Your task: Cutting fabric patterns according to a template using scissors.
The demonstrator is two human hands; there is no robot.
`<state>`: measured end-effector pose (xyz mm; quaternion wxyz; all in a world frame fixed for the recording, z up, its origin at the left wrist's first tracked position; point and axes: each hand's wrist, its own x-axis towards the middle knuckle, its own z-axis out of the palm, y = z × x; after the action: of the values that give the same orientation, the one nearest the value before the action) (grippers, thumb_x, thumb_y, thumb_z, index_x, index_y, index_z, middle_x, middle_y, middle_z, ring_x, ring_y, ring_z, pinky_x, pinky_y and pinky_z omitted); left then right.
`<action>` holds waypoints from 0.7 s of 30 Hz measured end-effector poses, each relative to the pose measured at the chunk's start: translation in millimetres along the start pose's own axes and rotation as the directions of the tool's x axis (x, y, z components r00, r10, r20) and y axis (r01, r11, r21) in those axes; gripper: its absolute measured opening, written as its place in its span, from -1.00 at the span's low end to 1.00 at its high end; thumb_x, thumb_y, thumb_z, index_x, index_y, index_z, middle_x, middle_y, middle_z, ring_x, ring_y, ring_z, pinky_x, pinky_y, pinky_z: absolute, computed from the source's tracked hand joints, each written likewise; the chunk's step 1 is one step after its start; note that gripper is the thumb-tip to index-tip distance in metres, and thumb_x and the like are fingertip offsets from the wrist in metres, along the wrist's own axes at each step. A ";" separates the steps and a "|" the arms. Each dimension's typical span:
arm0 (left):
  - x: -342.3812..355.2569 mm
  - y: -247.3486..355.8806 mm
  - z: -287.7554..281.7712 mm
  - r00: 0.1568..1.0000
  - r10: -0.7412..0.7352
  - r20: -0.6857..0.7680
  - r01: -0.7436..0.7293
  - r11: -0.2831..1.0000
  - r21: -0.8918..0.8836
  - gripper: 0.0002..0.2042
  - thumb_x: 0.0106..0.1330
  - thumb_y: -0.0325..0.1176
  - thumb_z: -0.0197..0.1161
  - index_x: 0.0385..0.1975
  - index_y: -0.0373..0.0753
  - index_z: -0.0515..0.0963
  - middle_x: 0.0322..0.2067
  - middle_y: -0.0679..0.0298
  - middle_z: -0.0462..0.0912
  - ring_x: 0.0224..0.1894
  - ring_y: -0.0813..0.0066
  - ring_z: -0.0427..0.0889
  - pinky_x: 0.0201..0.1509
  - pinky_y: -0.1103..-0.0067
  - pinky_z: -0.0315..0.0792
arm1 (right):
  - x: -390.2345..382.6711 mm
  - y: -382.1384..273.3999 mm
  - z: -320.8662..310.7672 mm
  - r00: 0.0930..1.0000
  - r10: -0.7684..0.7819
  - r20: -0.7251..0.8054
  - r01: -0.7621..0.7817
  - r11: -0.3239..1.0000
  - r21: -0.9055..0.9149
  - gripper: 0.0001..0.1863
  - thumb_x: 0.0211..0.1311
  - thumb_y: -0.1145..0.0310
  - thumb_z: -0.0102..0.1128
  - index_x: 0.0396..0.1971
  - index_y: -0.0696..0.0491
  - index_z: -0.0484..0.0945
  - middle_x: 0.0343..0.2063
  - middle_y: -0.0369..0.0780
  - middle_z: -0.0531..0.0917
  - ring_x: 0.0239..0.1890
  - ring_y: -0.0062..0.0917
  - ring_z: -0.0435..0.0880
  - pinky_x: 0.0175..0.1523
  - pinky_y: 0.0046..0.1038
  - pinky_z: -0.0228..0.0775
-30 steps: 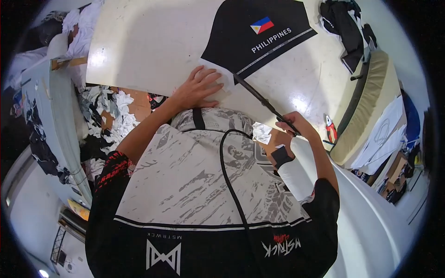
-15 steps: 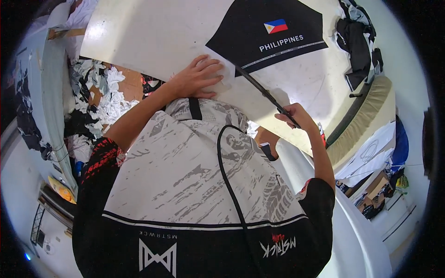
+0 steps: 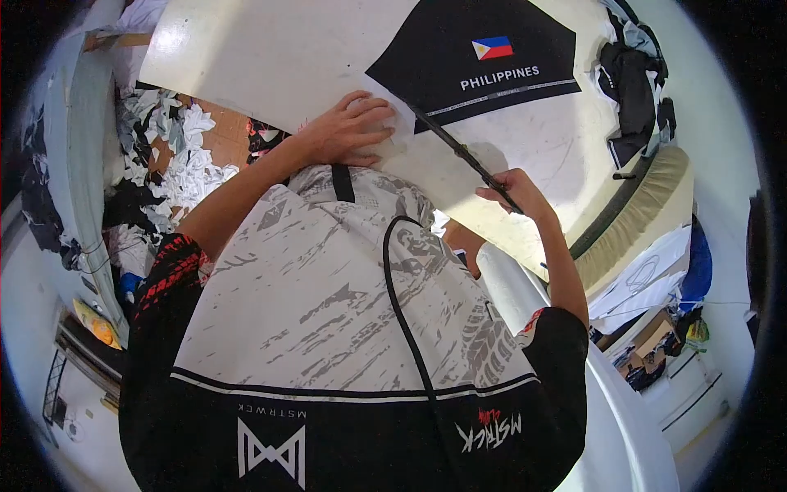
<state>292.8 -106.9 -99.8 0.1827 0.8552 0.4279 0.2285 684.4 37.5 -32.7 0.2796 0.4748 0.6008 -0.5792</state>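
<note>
My left hand [image 3: 348, 131] lies palm down with fingers spread on the pale table [image 3: 270, 66], just left of a black fabric panel [image 3: 500, 74]. This panel bears a small flag and pale lettering, with a thin pale stripe along its near edge. In my right hand [image 3: 520, 199] are long, dark scissors [image 3: 459, 150], seen nearly edge-on, the fingers closed round the handle end. Their tip reaches the panel's near-left corner, along its slanted edge. Whether the blades are apart I cannot tell.
Dark garments [image 3: 627, 90] lie bunched at the table's right, near a padded beige edge [image 3: 631, 201]. Fabric scraps [image 3: 184, 156] are heaped below its left edge. A white chair-like surface [image 3: 607, 410] is at lower right, and a cardboard box [image 3: 652, 336] stands beyond.
The scissors and my right hand have shifted slightly up and left in the picture, the tip further along the panel's slanted edge. My left hand stays nearly in place.
</note>
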 end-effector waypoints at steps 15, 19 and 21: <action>1.9 1.0 -5.3 1.000 0.007 0.019 -0.007 1.000 -0.003 -0.48 0.17 -0.05 0.52 0.09 -0.14 0.61 0.32 0.10 0.45 0.42 0.11 0.38 0.53 0.05 0.19 | 8.5 -30.3 5.9 1.000 -0.004 0.009 0.004 1.000 0.007 -0.45 0.28 0.05 0.53 -0.73 0.03 0.46 -0.81 -0.41 0.36 -0.72 -0.73 0.33 -0.55 -0.54 0.13; 1.9 0.0 -2.3 1.000 0.012 0.021 -0.011 1.000 -0.010 -0.48 0.18 -0.04 0.51 0.09 -0.14 0.61 0.31 0.10 0.45 0.42 0.10 0.37 0.54 0.04 0.18 | 10.2 -26.6 10.5 1.000 -0.015 0.024 0.013 0.997 0.071 -0.47 0.29 0.05 0.52 -0.73 0.01 0.48 -0.81 -0.41 0.38 -0.75 -0.74 0.31 -0.59 -0.54 0.08; 1.6 -0.9 -0.9 1.000 0.015 0.021 -0.015 1.000 -0.008 -0.48 0.19 -0.04 0.50 0.10 -0.14 0.61 0.32 0.10 0.45 0.42 0.10 0.37 0.54 0.04 0.18 | 12.5 -31.6 12.8 0.999 -0.039 0.006 0.039 0.995 0.087 -0.47 0.29 0.05 0.52 -0.74 0.00 0.48 -0.81 -0.42 0.38 -0.76 -0.74 0.29 -0.60 -0.54 0.06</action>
<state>292.6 -104.9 -99.2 0.1888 0.8601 0.4185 0.2224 648.5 32.1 -32.3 0.2498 0.4724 0.5831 -0.6119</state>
